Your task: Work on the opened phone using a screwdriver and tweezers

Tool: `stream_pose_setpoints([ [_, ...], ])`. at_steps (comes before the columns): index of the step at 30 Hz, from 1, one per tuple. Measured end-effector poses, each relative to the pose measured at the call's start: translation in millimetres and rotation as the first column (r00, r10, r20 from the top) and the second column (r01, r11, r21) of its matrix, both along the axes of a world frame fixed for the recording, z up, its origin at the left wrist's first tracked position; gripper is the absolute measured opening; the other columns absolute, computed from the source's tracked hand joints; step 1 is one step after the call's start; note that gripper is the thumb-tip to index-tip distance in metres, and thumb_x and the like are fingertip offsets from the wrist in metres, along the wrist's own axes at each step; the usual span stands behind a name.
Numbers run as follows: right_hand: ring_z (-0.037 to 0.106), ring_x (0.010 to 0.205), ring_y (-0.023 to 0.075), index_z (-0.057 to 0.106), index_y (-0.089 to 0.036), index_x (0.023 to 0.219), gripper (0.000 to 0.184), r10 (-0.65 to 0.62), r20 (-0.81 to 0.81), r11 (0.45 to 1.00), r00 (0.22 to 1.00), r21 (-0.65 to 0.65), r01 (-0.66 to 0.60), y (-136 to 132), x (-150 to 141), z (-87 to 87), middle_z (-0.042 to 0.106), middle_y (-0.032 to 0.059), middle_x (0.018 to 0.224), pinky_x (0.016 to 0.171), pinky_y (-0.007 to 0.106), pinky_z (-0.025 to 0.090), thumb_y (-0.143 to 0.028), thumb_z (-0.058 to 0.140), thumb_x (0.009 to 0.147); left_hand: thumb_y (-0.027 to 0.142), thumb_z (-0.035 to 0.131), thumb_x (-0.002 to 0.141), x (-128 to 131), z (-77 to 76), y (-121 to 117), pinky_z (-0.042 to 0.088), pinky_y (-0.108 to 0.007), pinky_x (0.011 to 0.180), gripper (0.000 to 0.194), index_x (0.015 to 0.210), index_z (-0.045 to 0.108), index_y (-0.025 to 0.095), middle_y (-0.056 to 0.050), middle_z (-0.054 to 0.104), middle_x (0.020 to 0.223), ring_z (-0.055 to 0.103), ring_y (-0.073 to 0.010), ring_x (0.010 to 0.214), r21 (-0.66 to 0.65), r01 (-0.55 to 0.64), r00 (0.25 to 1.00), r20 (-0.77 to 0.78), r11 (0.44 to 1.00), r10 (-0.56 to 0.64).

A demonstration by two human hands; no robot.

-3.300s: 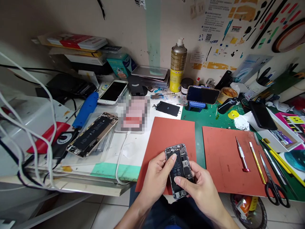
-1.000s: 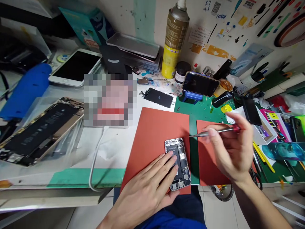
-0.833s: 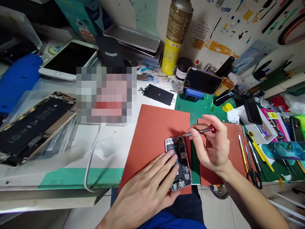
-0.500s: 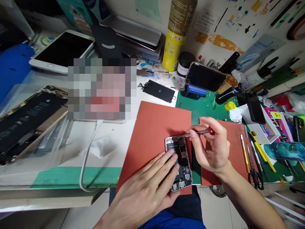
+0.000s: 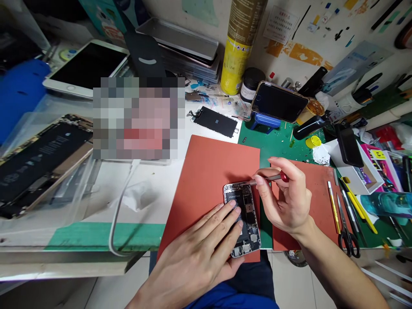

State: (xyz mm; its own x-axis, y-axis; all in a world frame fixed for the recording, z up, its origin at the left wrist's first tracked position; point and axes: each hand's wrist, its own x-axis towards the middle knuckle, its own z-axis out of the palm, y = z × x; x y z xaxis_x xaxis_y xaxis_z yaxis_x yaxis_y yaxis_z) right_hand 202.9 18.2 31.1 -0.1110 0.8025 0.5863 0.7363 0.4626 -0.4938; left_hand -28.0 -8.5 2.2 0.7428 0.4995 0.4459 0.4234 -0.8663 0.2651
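Note:
A small opened phone [image 5: 246, 212], its battery and boards exposed, lies on the left red mat [image 5: 212, 171] near the desk's front edge. My left hand [image 5: 196, 257] lies flat on it, fingers spread over the battery and pressing it down. My right hand [image 5: 286, 199] pinches a thin screwdriver [image 5: 268, 178] with a red cap. Its tip touches the phone's top right corner.
A second red mat [image 5: 318, 201] lies to the right, with tweezers, a yellow tool and scissors [image 5: 349, 238] beside it. A larger opened phone [image 5: 41, 161] sits at left, a spray can [image 5: 240, 47] and a phone on a blue stand [image 5: 278, 103] at the back.
My hands set the phone on the mat. My right hand took the screwdriver and brought its tip to the phone's top corner. The view moved closer.

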Motion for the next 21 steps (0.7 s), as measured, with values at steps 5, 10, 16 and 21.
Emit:
stream_pose_setpoints([
  [5, 0.073, 0.064, 0.0162, 0.057, -0.026, 0.132, 0.035, -0.025, 0.185, 0.997, 0.982, 0.082, 0.01, 0, 3, 7.9, 0.075, -0.0017, 0.084, 0.056, 0.031, 0.06, -0.015, 0.07, 0.101, 0.038, 0.058, 0.109, 0, 1.0, -1, 0.058, -0.041, 0.117, 0.039, 0.133, 0.073, 0.01, -0.014, 0.071, 0.147, 0.066, -0.0284, 0.14, -0.002, -0.004, 1.0, -0.005, 1.0, 0.004],
  [10, 0.071, 0.064, 0.0147, 0.059, -0.022, 0.117, 0.018, 0.076, 0.361, 0.997, 0.93, -0.015, -0.075, 2, 8, 25.0, 0.076, -0.0017, 0.083, 0.056, 0.03, 0.053, -0.016, 0.069, 0.102, 0.038, 0.06, 0.108, -1, -0.5, -2, 0.057, -0.04, 0.117, 0.039, 0.133, 0.073, 0.011, -0.013, 0.074, 0.143, 0.069, -0.0282, 0.136, -0.003, -0.019, 1.0, 0.002, 1.0, 0.019],
  [16, 0.061, 0.055, 0.0141, 0.05, -0.025, 0.098, 0.014, 0.108, 0.492, 0.994, 0.864, -0.074, -0.082, 12, 5, 42.7, 0.066, -0.0041, 0.072, 0.049, 0.031, 0.039, -0.022, 0.062, 0.105, 0.039, 0.063, 0.106, 0, -2.0, -4, 0.054, -0.04, 0.121, 0.041, 0.135, 0.073, 0.011, -0.013, 0.072, 0.146, 0.068, -0.0282, 0.136, -0.007, -0.035, 0.999, 0.005, 0.999, 0.035],
  [21, 0.064, 0.067, 0.0172, 0.047, -0.026, 0.098, 0.012, 0.237, 0.483, 0.961, 0.843, -0.244, -0.13, 15, 4, 50.4, 0.067, 0.0004, 0.082, 0.057, 0.031, 0.045, -0.016, 0.053, 0.104, 0.039, 0.058, 0.109, 0, -0.2, -3, 0.054, -0.04, 0.12, 0.039, 0.132, 0.074, 0.012, -0.011, 0.075, 0.142, 0.071, -0.0269, 0.132, 0.013, -0.042, 0.999, 0.011, 0.999, 0.042],
])
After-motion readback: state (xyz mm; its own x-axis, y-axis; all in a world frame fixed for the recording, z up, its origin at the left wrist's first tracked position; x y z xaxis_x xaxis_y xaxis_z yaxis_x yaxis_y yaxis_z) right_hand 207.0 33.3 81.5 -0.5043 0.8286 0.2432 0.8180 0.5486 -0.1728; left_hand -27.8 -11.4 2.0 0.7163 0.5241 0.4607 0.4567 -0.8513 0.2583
